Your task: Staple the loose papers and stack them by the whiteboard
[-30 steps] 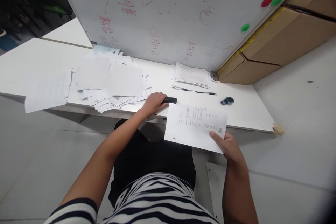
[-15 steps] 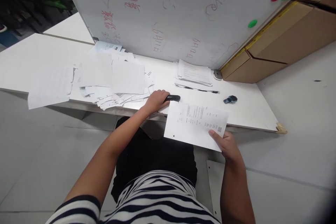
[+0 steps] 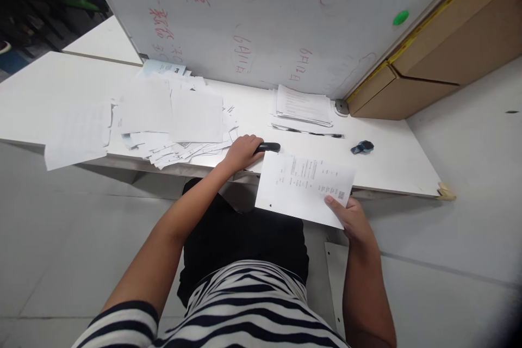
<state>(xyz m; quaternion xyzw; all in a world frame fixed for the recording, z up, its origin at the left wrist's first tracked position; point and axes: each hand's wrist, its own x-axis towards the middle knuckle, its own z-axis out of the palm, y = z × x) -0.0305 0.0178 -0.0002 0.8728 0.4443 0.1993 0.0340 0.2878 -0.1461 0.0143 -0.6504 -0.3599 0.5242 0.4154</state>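
My left hand [image 3: 243, 152] is closed around a black stapler [image 3: 268, 147] at the table's front edge. The stapler's front end meets the upper left corner of a printed sheet of paper [image 3: 302, 187]. My right hand [image 3: 358, 220] grips that sheet at its lower right corner, thumb on top and fingers hidden beneath. The sheet carries small printed text, a square code near its right edge and a dark spot near its lower left corner. Whether it is one sheet or several cannot be made out.
Loose papers [image 3: 198, 117] lie spread on the white table [image 3: 253, 106] to the left, one overhanging the edge. A stack of printed sheets [image 3: 304, 104], a dark strip and a small dark blue item [image 3: 362, 147] lie to the right. Behind stand a whiteboard [image 3: 273, 22] and cardboard boxes [image 3: 440, 49].
The view has shifted slightly. Both hands keep their holds on the stapler and the paper, with hardly any movement between them.
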